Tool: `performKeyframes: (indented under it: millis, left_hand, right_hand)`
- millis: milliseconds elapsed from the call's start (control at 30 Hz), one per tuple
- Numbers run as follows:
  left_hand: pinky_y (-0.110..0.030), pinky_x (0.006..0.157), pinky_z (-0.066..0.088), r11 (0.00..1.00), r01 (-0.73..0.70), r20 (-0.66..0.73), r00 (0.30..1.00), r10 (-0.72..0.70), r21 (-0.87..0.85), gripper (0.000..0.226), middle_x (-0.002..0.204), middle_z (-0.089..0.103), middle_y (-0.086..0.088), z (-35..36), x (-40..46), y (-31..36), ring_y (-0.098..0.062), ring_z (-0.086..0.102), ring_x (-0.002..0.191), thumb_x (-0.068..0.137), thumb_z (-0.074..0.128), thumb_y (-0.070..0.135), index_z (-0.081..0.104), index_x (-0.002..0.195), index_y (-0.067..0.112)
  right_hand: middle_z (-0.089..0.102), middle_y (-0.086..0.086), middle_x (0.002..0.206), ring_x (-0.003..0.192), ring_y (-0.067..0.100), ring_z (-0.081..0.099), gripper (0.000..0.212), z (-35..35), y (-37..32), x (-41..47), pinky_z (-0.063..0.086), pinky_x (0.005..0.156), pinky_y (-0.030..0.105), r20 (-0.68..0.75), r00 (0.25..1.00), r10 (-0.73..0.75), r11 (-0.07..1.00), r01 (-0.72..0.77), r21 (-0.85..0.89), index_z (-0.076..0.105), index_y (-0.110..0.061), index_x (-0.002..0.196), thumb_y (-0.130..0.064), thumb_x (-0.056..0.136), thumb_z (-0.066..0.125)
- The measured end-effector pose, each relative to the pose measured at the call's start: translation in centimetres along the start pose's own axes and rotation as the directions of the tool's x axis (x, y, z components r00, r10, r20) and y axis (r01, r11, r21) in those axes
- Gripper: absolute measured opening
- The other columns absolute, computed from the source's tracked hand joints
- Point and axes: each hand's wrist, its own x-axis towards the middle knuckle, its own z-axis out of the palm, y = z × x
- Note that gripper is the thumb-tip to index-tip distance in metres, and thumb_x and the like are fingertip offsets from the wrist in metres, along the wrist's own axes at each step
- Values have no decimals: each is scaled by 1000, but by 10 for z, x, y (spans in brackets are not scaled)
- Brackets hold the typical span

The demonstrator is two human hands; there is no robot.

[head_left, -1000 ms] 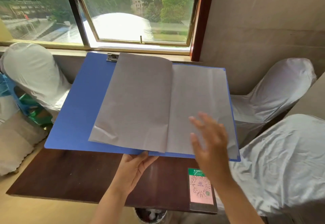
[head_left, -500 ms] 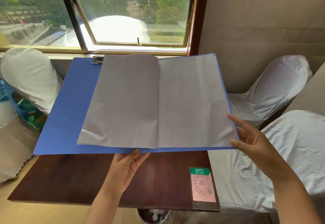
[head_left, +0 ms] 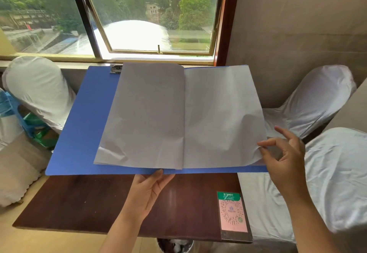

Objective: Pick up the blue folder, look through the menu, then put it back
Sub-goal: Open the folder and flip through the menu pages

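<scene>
The blue folder [head_left: 79, 125] lies open and is held up above the dark wooden table [head_left: 83, 203], its far edge toward the window [head_left: 151, 20] at twelve o'clock. Two pale menu pages [head_left: 184, 117] are spread across it, the left one curling up off the cover, the right one creased near its outer edge; any print on them is too faint to read.

The left hand [head_left: 151, 189] supports the folder from below at six o'clock, thumb on the near edge by the spine, the fingers hidden underneath — closed on the folder. The right hand [head_left: 284, 159] is at four o'clock, thumb and forefinger pinched together on the lower outer corner of the right page, which bunches slightly under them.

This looks like the browsing step: a page about to be turned. The next move calls for a light lift of that one sheet and a sweep toward nine o'clock, with the left hand keeping the folder level — the thin paper could crumple or tear if tugged.

A QR code card [head_left: 232, 213] sits on the table at five o'clock, with cloth-covered chairs [head_left: 317, 97] at either side.
</scene>
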Motion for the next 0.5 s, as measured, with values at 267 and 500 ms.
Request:
performKeyframes:
  millis: [267, 500]
  left_hand:
    - [-33, 72, 60, 999, 20, -7, 1000, -21, -46, 45, 105, 72, -16, 1, 0, 0, -33, 68, 99, 76, 57, -6, 57, 119, 7]
    - [-35, 73, 59, 999, 15, -1, 1000, -15, -38, 54, 113, 70, -15, 2, -2, -1, -36, 65, 103, 75, 58, -6, 51, 126, 10]
  right_hand:
    - [65, 2, 123, 114, 24, 60, 57, 25, -45, -11, 54, 85, 44, 437, 854, 282, 40, -465, 884, 56, -29, 124, -63, 79, 42]
    - [49, -18, 115, 116, 10, 44, 33, 70, -83, -24, 40, 95, 18, 448, 888, 108, 841, -321, 435, 40, -45, 125, -32, 95, 38]
